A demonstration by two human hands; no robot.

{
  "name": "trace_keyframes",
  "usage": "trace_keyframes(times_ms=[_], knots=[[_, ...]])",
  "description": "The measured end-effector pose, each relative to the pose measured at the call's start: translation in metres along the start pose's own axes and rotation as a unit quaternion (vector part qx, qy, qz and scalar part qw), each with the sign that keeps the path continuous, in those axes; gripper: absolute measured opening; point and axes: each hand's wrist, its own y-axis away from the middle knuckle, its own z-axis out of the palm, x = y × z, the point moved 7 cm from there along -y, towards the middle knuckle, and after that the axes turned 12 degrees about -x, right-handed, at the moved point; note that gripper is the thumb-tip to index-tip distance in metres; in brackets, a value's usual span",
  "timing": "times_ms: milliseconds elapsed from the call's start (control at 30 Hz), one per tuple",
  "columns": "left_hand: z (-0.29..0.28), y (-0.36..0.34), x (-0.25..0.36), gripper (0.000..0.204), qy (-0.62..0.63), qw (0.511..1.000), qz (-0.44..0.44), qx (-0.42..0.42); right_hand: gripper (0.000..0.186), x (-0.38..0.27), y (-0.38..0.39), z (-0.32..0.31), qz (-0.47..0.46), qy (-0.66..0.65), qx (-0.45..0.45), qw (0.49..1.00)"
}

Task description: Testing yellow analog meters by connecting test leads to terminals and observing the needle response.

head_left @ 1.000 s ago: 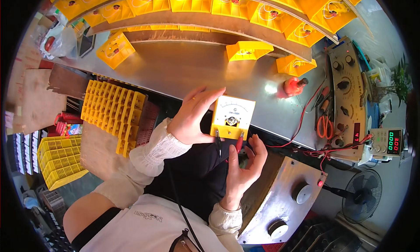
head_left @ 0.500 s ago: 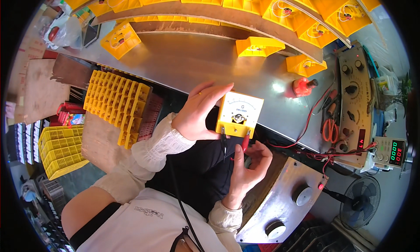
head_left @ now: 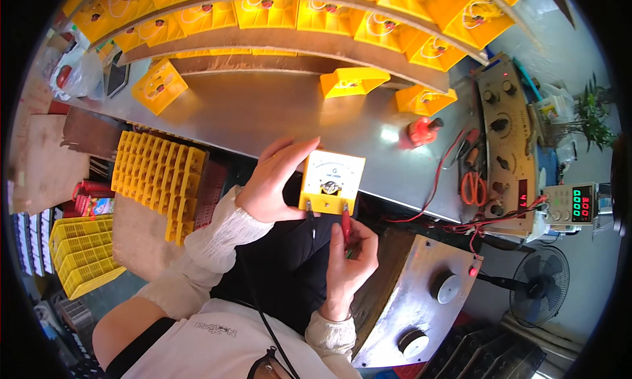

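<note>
A small yellow meter [head_left: 332, 172] with a white dial is held upright in my left hand [head_left: 273, 181], whose fingers grip its left side. A black clip [head_left: 309, 214] hangs from the meter's lower left terminal, and a red clip [head_left: 345, 221] is on the lower right one. My right hand [head_left: 352, 257] is just below the meter, thumb and fingers closed round the red clip.
Yellow housings [head_left: 355, 83] sit on the metal bench [head_left: 257, 109] and wooden shelves, beside a red bottle [head_left: 419, 132]. Scissors [head_left: 474, 188], instruments [head_left: 500, 126] and a power supply [head_left: 569, 203] are at right, with a metal box [head_left: 421, 293] below. Stacked yellow parts [head_left: 158, 175] are at left.
My right hand has risen to the red clip and closed on it. My left hand still holds the meter. The view has shifted slightly, moving the scene left.
</note>
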Motion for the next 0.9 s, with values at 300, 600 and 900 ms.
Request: trace_keyframes(times_ms=[300,600,900], knots=[[-0.001,0.008,-0.01,0.097,0.02,0.995,0.002,0.097,0.012,0.013,0.016,-0.021,-0.008,-0.073,0.039,0.997],[-0.059,0.123,-0.003,0.073,-0.167,0.914,-0.105,0.353,0.017,-0.032,0.032,0.077,-0.127,0.083,-0.215,0.965],[-0.036,0.529,-0.182,0.044,0.323,0.397,-0.572,0.641,0.018,0.037,0.002,0.034,-0.062,0.192,-0.187,0.962]])
